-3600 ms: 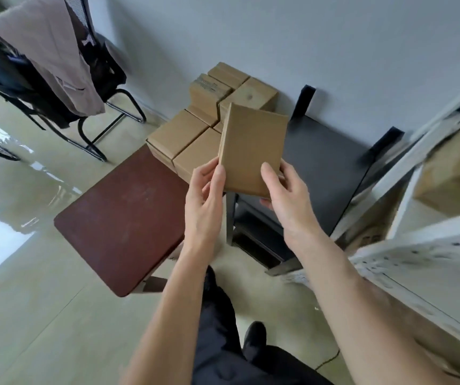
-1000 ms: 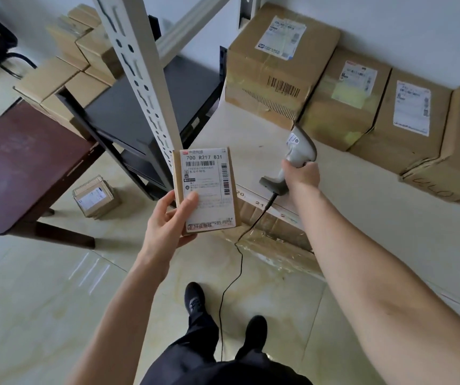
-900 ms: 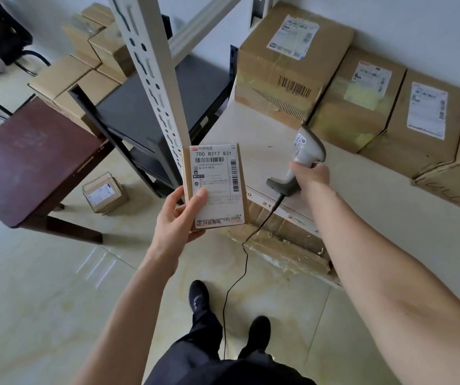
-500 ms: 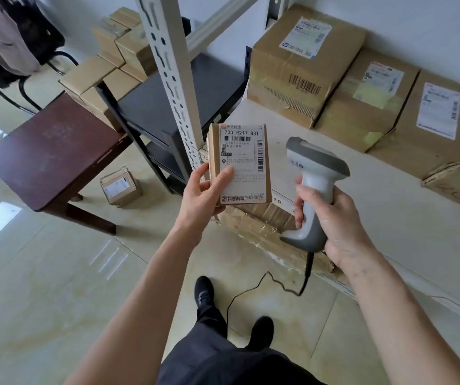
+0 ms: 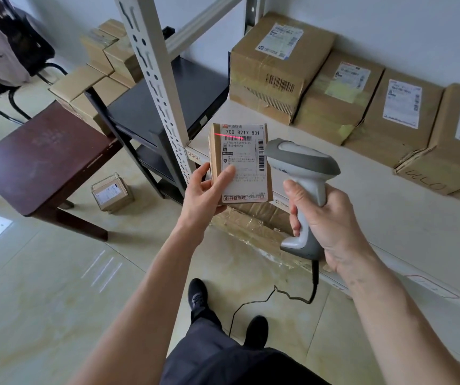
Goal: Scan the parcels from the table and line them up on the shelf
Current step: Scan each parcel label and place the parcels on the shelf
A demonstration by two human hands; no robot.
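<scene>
Parcel (image 5: 247,173) pinched upright by left hand (image 5: 206,194), red beam crossing its label; right hand (image 5: 327,218) curled round scanner (image 5: 303,173). 4 boxes (image 5: 342,95) line shelf (image 5: 390,207); stack (image 5: 84,87) awaits on table (image 5: 37,162).

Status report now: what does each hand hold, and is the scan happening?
Left hand holds parcel, label up. Right hand grips scanner, red line across label top. Nothing between scanner and parcel.

– Where's the parcel (image 5: 241,165)?
– Upright in the left hand (image 5: 205,191), label forward, red scan line across its top; four more boxes (image 5: 345,87) line the shelf (image 5: 376,195)
</scene>
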